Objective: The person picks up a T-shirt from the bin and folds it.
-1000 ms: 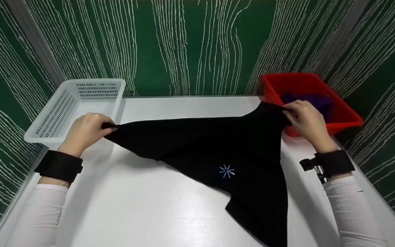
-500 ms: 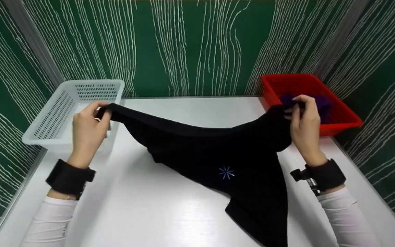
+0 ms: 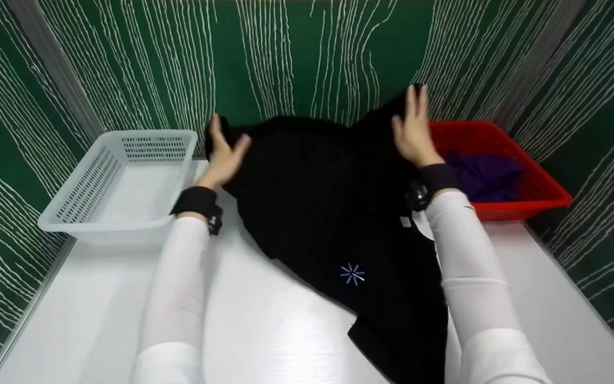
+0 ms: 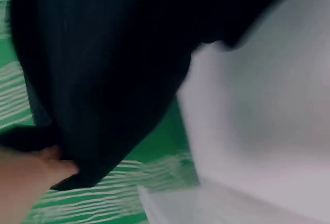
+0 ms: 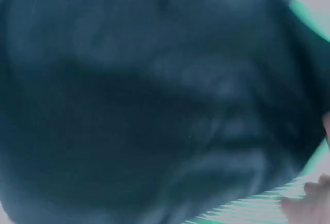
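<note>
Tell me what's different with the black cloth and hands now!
The left hand and the right hand moved closer together and forward, toward the green wall. They took the far edge of the black cloth along, and a small white label now shows. Any change of grip is too blurred to tell. The white basket, red basket and purple cloth stayed put.

The black garment (image 3: 312, 181) looks like smooth, matt cloth that drapes in soft folds, with a pale starburst mark (image 3: 352, 274) standing out crisply on its dull face. Beneath it the white tabletop (image 3: 285, 330) is smooth and shiny, throwing back a bright glare, while the pierced white basket (image 3: 118, 226) and the red basket (image 3: 525, 212) look like hard plastic, the red one faintly glossy around its rim. Purple cloth (image 3: 485, 176) looks soft and crumpled, the white sleeves (image 3: 477, 266) are smooth fabric, the wristband (image 3: 195, 201) is matt, and the grey corner post (image 3: 62, 69) looks like dull metal.
</note>
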### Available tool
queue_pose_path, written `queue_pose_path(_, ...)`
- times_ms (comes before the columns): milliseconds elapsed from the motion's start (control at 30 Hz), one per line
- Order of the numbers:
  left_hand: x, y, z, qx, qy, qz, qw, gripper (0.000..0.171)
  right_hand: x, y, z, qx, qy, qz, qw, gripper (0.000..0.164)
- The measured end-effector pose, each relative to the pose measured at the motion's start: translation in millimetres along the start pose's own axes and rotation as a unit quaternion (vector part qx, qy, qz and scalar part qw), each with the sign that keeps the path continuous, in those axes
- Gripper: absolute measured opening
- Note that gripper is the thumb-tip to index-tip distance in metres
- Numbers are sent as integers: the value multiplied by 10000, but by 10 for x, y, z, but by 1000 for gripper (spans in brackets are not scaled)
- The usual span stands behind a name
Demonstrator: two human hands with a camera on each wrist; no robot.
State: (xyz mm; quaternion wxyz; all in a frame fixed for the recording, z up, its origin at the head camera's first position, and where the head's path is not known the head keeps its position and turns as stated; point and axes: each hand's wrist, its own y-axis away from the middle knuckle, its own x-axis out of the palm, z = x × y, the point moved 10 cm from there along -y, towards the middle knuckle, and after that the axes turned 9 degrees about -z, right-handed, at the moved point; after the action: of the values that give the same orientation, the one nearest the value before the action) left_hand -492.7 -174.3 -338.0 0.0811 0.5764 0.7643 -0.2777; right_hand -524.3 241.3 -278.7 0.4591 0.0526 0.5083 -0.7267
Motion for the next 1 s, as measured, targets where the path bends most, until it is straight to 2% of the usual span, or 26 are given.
queue_pose_path(33, 152, 24, 46, 79, -369, 345, 9987, 80, 189, 42, 5, -74, 11, 557, 9984, 59)
queue_pose_path(100, 383, 149, 137, 359, -1201, 788, 9890, 86, 514, 282, -29, -14, 269, 1719, 9847, 67)
queue_pose_path(133, 470, 240, 190, 494, -1609, 982, 9808, 85, 637, 453, -51, 10, 426, 2237, 9737, 68)
queue_pose_path(200, 609, 456, 266, 761, -2162, 1376, 9636, 83, 821, 844, -94, 106, 725, 3215, 9441, 67)
queue_pose_path(267, 707, 707, 310, 996, -2563, 1800, 9445, 79, 922, 1231, -117, 177, 871, 3939, 9148, 67)
queue_pose_path(367, 777, 1086, 336, 1229, -3050, 2322, 9154, 75, 962, 1694, -136, 224, 1070, 4546, 8840, 68)
queue_pose_path(433, 794, 1301, 337, 1329, -3301, 2542, 8993, 76, 960, 1907, -150, 211, 1203, 4743, 8719, 69)
queue_pose_path(500, 812, 1470, 337, 1412, -3482, 2667, 8875, 79, 958, 2055, -179, 182, 1358, 4874, 8624, 71)
queue_pose_path(633, 878, 1659, 368, 1483, -3636, 2768, 8770, 85, 975, 2220, -257, 145, 1543, 5077, 8475, 77)
queue_pose_path(767, 965, 1687, 462, 1455, -3722, 2765, 8740, 77, 979, 2316, -398, 357, 1587, 5244, 8358, 86)
queue_pose_path(900, 1032, 1633, 513, 1541, -3715, 2616, 8774, 65, 911, 2320, -563, 710, 1620, 5178, 8370, 89)
queue_pose_path(1000, 1055, 1594, 497, 1652, -3682, 2353, 8842, 59, 862, 2288, -609, 756, 1666, 4992, 8470, 89)
